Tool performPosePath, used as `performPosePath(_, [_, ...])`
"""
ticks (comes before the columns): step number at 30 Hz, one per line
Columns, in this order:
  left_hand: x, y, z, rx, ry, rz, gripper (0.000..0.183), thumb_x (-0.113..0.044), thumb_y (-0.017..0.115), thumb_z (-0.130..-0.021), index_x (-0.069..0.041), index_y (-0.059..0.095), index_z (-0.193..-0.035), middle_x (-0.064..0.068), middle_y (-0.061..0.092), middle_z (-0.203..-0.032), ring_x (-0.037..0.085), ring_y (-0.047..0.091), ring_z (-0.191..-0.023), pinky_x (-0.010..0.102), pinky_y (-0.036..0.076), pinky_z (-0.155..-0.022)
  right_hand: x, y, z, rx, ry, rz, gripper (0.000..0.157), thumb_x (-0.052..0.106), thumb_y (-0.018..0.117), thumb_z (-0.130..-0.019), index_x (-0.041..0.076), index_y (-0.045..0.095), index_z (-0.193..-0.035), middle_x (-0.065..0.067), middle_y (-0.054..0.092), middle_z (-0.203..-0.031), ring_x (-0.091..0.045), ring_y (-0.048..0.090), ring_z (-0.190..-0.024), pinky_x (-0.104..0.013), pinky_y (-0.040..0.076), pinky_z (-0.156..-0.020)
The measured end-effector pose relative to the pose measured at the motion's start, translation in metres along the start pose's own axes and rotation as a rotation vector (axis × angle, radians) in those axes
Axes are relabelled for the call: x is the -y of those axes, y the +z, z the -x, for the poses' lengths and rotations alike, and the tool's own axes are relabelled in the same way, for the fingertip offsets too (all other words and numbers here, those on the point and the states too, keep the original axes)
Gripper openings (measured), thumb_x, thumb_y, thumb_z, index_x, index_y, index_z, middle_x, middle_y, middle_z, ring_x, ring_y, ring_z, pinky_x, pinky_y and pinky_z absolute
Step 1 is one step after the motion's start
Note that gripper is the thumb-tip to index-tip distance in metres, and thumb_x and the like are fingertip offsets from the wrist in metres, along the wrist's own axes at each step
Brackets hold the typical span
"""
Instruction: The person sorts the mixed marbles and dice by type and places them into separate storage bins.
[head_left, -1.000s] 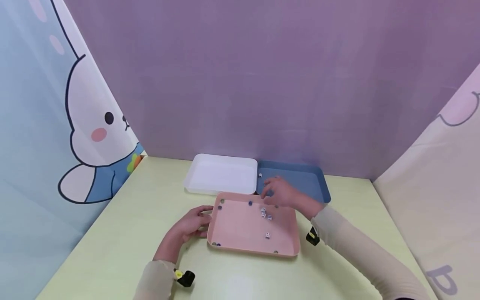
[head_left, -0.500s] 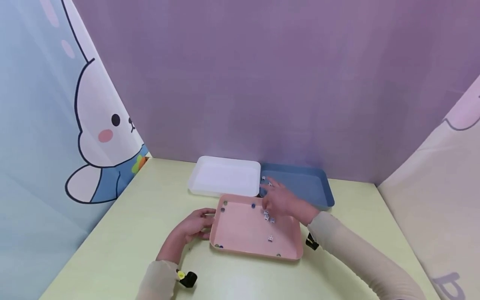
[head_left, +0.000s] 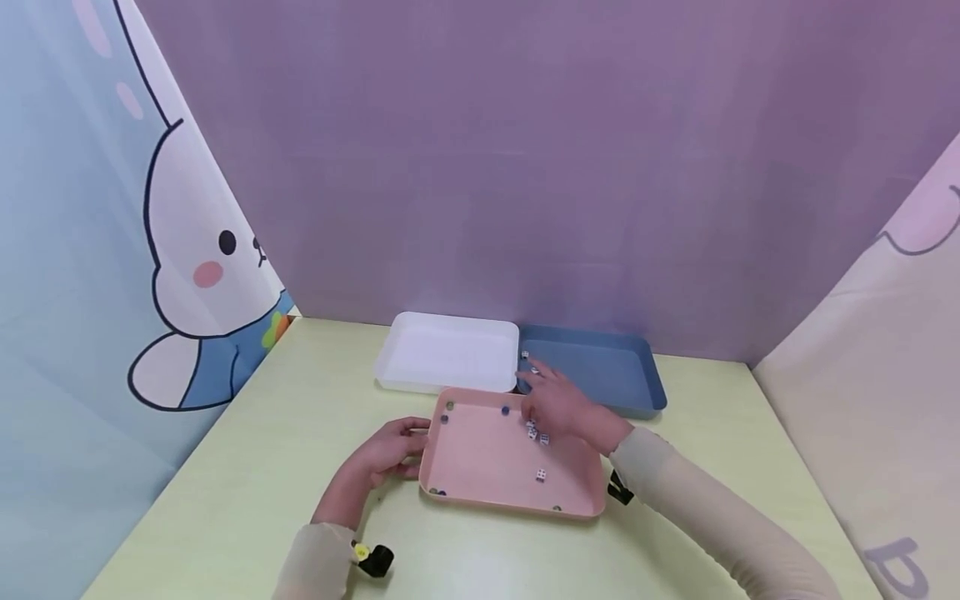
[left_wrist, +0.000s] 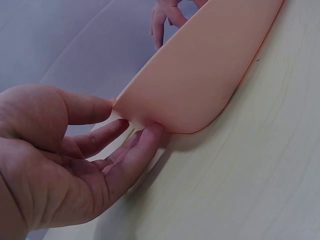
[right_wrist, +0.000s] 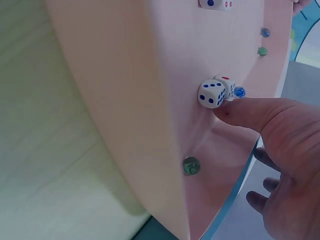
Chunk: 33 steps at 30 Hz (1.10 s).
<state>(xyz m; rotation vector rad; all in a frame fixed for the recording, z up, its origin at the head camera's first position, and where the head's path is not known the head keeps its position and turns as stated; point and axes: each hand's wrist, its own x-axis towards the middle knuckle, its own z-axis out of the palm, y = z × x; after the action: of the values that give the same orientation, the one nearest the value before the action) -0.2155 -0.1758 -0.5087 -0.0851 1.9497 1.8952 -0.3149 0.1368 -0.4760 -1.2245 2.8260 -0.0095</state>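
My left hand (head_left: 390,448) touches the left wall of a pink tray (head_left: 487,454) with its fingertips; the fingers (left_wrist: 143,152) are extended, not curled round it. My right hand (head_left: 557,404) reaches over the tray's far right part. In the right wrist view, the thumb (right_wrist: 245,111) touches white dice (right_wrist: 211,93) with blue and red pips. The index fingertip is hidden behind the thumb, so a pinch cannot be confirmed. Other fingers of that hand stretch toward a blue tray (head_left: 600,367). Another die (head_left: 541,475) lies nearer the pink tray's front.
Small glass marbles (head_left: 506,410) lie along the pink tray's edges, with a green one (right_wrist: 191,165) near the right hand. Behind stands a white tray (head_left: 450,354), beside the blue one. Dice (head_left: 525,355) sit in the blue tray's left side. A purple curtain (head_left: 480,167) hangs behind the table.
My right hand has come down from beside the blue tray to the dice in the pink tray, then stayed there. The left hand keeps its place at the pink tray's wall.
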Motion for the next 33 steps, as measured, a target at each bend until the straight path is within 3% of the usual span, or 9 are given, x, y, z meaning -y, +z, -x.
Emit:
performPosePath(4, [0.0, 0.0, 0.0, 0.0, 0.005, -0.003, 0.044, -0.009, 0.05, -0.1, 0.005, 0.041, -0.14, 0.021, 0.058, -0.12, 0.029, 0.064, -0.1, 0.043, 0.057, -0.074, -0.002, -0.002, 0.001, -0.014, -0.008, -0.046, 0.018, 0.012, 0.075, -0.08, 0.029, 0.076, -0.084, -0.012, 0.039, -0.15, -0.04, 0.012, -0.144, -0.061, 0.027, -0.107])
performPosePath(8, [0.001, -0.001, 0.0, -0.011, -0.004, -0.015, 0.044, -0.01, 0.051, -0.1, 0.004, 0.041, -0.14, 0.02, 0.059, -0.119, 0.028, 0.064, -0.099, 0.042, 0.057, -0.073, -0.004, -0.007, 0.002, -0.075, -0.062, -0.125, 0.004, 0.019, 0.078, -0.08, 0.022, 0.077, -0.082, -0.011, 0.061, -0.128, -0.043, 0.022, -0.14, -0.06, 0.018, -0.111])
performPosePath(12, [0.001, -0.002, -0.001, -0.02, -0.011, -0.018, 0.043, -0.01, 0.051, -0.1, 0.004, 0.043, -0.139, 0.019, 0.06, -0.118, 0.027, 0.064, -0.098, 0.042, 0.057, -0.073, -0.007, -0.011, 0.004, -0.155, -0.07, -0.265, 0.008, 0.023, 0.08, -0.08, 0.016, 0.077, -0.083, -0.019, 0.059, -0.127, -0.045, 0.029, -0.136, -0.06, 0.016, -0.111])
performPosePath(14, [0.001, -0.002, -0.001, -0.02, -0.008, -0.012, 0.043, -0.01, 0.051, -0.1, 0.004, 0.043, -0.139, 0.02, 0.06, -0.118, 0.027, 0.064, -0.097, 0.042, 0.057, -0.072, -0.01, -0.012, 0.006, -0.193, -0.044, -0.365, 0.008, 0.019, 0.08, -0.08, 0.013, 0.077, -0.085, -0.024, 0.052, -0.135, -0.045, 0.029, -0.136, -0.061, 0.017, -0.111])
performPosePath(20, [0.001, -0.004, -0.002, -0.01, -0.009, -0.005, 0.043, -0.008, 0.051, -0.099, 0.004, 0.043, -0.139, 0.02, 0.06, -0.118, 0.027, 0.065, -0.097, 0.042, 0.057, -0.073, -0.017, -0.009, 0.009, -0.252, 0.082, -0.607, 0.008, 0.016, 0.078, -0.083, 0.015, 0.078, -0.091, -0.021, 0.046, -0.142, -0.045, 0.024, -0.138, -0.064, 0.02, -0.108])
performPosePath(28, [-0.001, -0.006, -0.001, -0.018, 0.005, -0.014, 0.043, -0.008, 0.051, -0.099, 0.005, 0.043, -0.139, 0.022, 0.058, -0.118, 0.029, 0.064, -0.098, 0.043, 0.057, -0.073, -0.032, -0.004, 0.009, -0.309, 0.311, -1.005, 0.03, 0.024, 0.078, -0.084, 0.007, 0.074, -0.108, -0.017, 0.03, -0.154, -0.036, 0.017, -0.144, -0.059, 0.028, -0.108])
performPosePath(33, [0.002, -0.004, -0.002, 0.014, 0.003, -0.006, 0.042, -0.008, 0.049, -0.1, 0.005, 0.042, -0.139, 0.02, 0.059, -0.118, 0.028, 0.064, -0.098, 0.043, 0.057, -0.073, -0.043, -0.004, 0.02, -0.32, 0.411, -1.163, 0.04, 0.023, 0.075, -0.087, 0.0, 0.067, -0.119, -0.016, 0.026, -0.156, -0.036, 0.015, -0.144, -0.057, 0.03, -0.107])
